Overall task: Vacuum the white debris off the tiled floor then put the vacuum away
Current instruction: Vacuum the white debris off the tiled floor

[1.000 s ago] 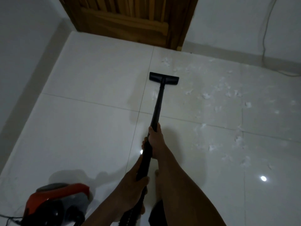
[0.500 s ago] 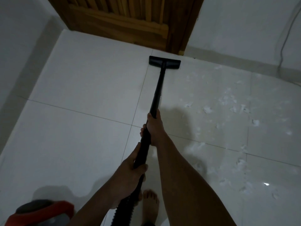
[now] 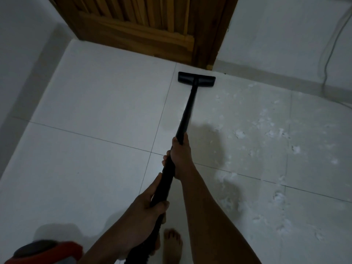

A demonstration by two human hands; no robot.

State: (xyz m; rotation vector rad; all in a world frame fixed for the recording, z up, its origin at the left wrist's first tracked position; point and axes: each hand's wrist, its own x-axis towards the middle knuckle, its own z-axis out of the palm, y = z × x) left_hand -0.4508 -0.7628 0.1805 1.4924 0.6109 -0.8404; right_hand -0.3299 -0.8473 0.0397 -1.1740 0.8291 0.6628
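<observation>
Your right hand (image 3: 180, 157) grips the black wand (image 3: 187, 113) forward and your left hand (image 3: 146, 204) grips it lower down, fingers curled round it; the floor head (image 3: 196, 79) sits on the tiled floor (image 3: 95, 149) just short of the door (image 3: 152, 31). The white debris (image 3: 240, 133) lies scattered right of the head, so work rightward in slow overlapping strokes, head flat to the tiles.

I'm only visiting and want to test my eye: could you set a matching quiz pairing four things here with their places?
Things: 1 black floor nozzle; 2 white debris; 3 red vacuum body; 4 wooden door.
Places: A bottom left of view; B scattered right of the wand; C top of view; D directly in front of the door.
Pairs: 1-D; 2-B; 3-A; 4-C.
</observation>
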